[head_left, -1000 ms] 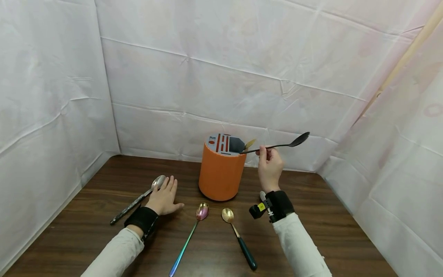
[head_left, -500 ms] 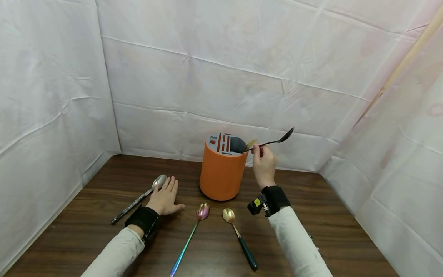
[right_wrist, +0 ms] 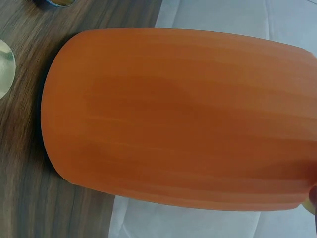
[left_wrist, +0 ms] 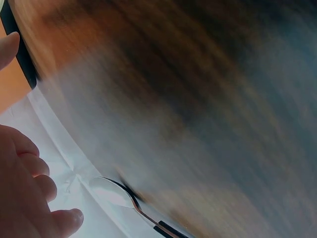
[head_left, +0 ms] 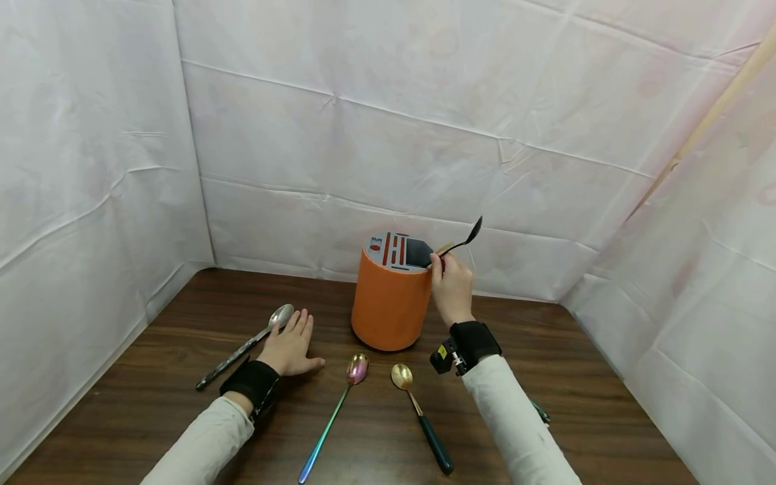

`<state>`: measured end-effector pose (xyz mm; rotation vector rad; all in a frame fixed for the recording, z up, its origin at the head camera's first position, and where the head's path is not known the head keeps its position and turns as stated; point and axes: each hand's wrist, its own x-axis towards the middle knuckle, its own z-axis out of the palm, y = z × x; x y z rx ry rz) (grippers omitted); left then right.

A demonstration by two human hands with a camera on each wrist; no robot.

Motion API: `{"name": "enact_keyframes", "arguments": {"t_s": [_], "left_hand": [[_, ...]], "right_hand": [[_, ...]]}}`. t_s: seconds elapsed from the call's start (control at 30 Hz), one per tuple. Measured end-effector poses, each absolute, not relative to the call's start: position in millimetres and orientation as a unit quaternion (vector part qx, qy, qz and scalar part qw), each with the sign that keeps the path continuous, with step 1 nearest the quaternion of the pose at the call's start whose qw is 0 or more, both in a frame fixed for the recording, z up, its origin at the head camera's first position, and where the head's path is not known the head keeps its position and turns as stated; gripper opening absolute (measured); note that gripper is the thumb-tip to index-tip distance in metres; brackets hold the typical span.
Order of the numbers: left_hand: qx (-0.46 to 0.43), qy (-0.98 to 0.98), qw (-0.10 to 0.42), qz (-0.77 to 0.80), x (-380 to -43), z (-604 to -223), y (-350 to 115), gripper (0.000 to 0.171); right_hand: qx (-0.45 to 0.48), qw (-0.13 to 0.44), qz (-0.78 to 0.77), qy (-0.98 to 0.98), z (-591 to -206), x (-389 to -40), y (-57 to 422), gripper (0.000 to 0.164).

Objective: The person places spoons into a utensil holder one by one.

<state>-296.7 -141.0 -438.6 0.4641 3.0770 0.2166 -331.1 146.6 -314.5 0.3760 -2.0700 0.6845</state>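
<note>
My right hand [head_left: 452, 288] pinches a dark spoon [head_left: 471, 233] by its handle, at the right rim of an orange utensil holder [head_left: 391, 306]. The spoon's bowl points up and to the right, and its handle end dips into the large opening of the holder's grey slotted top. Behind my fingers, part of a gold spoon [head_left: 445, 248] shows at that opening. My left hand [head_left: 289, 347] rests on the table with fingers spread, beside a silver spoon [head_left: 280, 315] with a dark patterned handle. In the right wrist view the holder's orange side [right_wrist: 178, 119] fills most of the picture.
On the wooden table [head_left: 521, 417] lie a rainbow-coloured spoon [head_left: 357, 369] and a gold spoon with a dark green handle [head_left: 435, 444]. A small green object [head_left: 539, 411] shows partly behind the right sleeve. White cloth walls [head_left: 364, 135] surround the table.
My right hand has moved left to the holder's rim, tipping the dark spoon steeper, with its handle end now inside the opening. The left hand stays put.
</note>
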Motion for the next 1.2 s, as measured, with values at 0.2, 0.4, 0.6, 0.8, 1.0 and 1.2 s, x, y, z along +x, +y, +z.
{"name": "enact_keyframes", "arguments": {"t_s": [0.2, 0.4, 0.6, 0.8, 1.0, 1.2], "left_hand": [[0.150, 0.986, 0.015, 0.069, -296, -437, -142, 0.095], [0.155, 0.985, 0.011, 0.073, -297, -437, -141, 0.097], [0.155, 0.985, 0.006, 0.081, -297, -437, -141, 0.097], [0.150, 0.985, 0.001, 0.088, -297, -437, -141, 0.099], [0.148, 0.985, -0.013, 0.093, -296, -434, -139, 0.101], [0.146, 0.985, -0.018, 0.093, -296, -434, -140, 0.100]], "right_hand": [[0.157, 0.390, 0.271, -0.866, -315, -330, 143, 0.021], [0.161, 0.284, 0.310, -0.893, -323, -320, 152, 0.044], [0.144, 0.235, 0.279, -0.920, -341, -307, 169, 0.072], [0.153, 0.152, 0.233, -0.948, -358, -299, 185, 0.087], [0.155, 0.122, 0.200, -0.960, -376, -295, 198, 0.087], [0.155, 0.120, 0.190, -0.962, -390, -290, 208, 0.088]]}}
